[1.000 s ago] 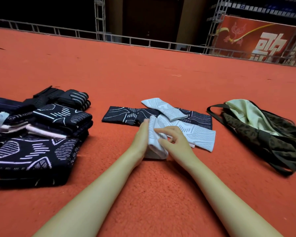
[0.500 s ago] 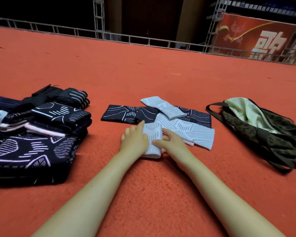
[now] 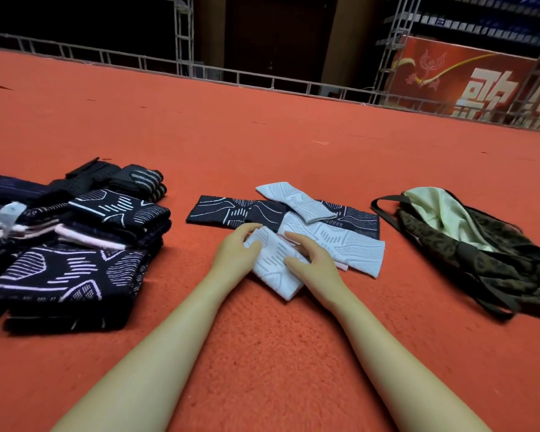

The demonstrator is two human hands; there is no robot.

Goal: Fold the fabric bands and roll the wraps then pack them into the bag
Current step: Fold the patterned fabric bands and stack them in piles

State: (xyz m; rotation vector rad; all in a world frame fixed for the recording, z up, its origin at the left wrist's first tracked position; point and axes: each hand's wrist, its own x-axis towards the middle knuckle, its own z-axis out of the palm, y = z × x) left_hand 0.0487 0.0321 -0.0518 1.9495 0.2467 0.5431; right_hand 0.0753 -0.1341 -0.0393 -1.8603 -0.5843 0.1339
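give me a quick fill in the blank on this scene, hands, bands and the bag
1. Both hands rest on a folded ____ band on the carpet.
2. The bag lies to the person's ____.
3. The left hand and right hand sit on opposite ____ of that band.
4. The dark stack lies to the ____ of the hands.

Missing words: white; right; sides; left
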